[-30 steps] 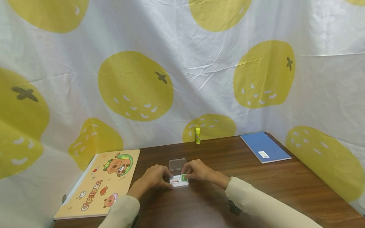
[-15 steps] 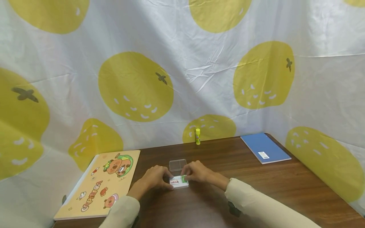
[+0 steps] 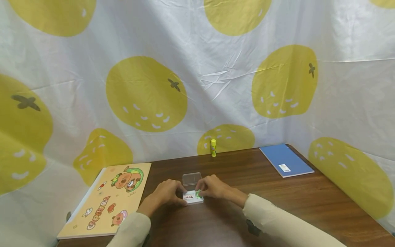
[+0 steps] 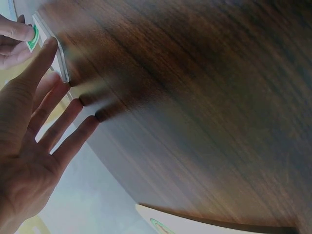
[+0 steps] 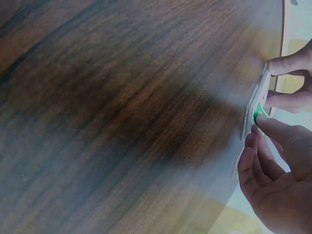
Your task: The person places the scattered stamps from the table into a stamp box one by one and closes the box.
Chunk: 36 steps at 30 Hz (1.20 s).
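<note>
A person's two hands are working close together over a small flat box (image 3: 189, 197), which is lying on the dark wood table (image 3: 234, 221) toward the middle of its near half. The left hand (image 3: 168, 192) is holding the box by its left end, its grip spanning only the short side, with the thumb pressing at the near corner and the forefinger at the far one; in the left wrist view the other fingers are stretching out nearly straight and apart from each other. The right hand (image 3: 213, 186) is pinching a green piece (image 3: 198, 194) at the right end of the box, its grip nearly closed, with the thumb lying on the green and the fingers bending in behind; how far the piece is sitting inside the box is too small to tell. Red marks are showing on the white top of the box, beside the green. Just behind it, a clear lid (image 3: 190, 178) is resting on the table, near the right fingertips. At the far edge a yellow glue stick (image 3: 213, 148) is standing upright, and to the right of it a blue notebook (image 3: 285, 160) is lying with a white label facing up. On the left a large tan book (image 3: 103, 195) is lying flat, its cover showing cartoon capybaras. A white cloth (image 3: 216, 99) with big yellow fruit shapes is hanging behind the table.
</note>
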### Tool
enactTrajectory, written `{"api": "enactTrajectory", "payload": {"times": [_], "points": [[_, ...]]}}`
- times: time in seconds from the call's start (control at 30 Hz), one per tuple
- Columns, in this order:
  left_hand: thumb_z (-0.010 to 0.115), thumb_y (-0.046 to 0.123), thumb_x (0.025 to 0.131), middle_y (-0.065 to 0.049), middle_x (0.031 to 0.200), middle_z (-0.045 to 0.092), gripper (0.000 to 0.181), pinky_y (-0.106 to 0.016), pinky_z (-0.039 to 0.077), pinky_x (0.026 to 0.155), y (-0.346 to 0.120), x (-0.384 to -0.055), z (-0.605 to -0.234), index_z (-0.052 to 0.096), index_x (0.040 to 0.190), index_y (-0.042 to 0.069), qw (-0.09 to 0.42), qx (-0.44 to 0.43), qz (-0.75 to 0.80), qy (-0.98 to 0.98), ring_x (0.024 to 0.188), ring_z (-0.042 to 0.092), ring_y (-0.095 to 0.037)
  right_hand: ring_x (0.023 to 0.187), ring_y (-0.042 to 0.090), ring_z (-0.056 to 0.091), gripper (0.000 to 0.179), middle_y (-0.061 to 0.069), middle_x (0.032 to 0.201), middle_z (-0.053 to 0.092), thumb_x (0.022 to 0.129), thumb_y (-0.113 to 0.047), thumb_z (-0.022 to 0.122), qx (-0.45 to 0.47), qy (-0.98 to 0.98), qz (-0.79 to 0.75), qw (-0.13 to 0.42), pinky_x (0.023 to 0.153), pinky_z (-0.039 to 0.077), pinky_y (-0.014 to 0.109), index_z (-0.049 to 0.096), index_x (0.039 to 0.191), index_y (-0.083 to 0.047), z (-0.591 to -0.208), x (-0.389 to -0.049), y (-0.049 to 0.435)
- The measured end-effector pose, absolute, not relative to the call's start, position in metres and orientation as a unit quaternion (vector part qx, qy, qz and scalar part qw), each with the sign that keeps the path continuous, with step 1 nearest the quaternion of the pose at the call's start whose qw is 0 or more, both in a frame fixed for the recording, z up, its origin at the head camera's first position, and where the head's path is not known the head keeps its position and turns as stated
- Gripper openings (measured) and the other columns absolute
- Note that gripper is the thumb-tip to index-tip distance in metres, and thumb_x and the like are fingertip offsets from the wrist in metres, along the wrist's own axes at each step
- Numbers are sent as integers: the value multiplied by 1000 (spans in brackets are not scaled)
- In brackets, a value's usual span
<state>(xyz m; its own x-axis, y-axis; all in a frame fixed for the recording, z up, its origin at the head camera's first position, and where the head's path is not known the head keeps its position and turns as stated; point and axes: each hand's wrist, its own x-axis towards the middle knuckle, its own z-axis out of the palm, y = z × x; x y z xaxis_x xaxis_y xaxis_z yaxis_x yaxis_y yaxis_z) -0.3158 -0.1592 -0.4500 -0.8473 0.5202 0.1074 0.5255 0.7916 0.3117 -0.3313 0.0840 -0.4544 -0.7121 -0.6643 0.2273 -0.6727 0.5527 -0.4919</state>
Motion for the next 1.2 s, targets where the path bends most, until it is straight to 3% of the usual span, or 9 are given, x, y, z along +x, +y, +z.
{"api": "enactTrajectory", "payload": {"times": [0.83,1.2], "points": [[95,37,72,-2,104,78,42,-46,56,82,-159,-314,-449,82,104,13,2,-274,-175,-946,95,71,-23,73,8,65,13,5,83,74,87,-1,80,378,-879,289,-5,68,53,20,78,99,-3,-454,-330,83],[95,37,72,0,103,78,41,-48,57,85,-159,-314,-449,82,104,15,8,-272,-171,-947,98,72,-25,72,4,65,5,3,82,77,87,-2,80,382,-881,278,-4,68,54,20,80,92,-3,-454,-329,83]]}}
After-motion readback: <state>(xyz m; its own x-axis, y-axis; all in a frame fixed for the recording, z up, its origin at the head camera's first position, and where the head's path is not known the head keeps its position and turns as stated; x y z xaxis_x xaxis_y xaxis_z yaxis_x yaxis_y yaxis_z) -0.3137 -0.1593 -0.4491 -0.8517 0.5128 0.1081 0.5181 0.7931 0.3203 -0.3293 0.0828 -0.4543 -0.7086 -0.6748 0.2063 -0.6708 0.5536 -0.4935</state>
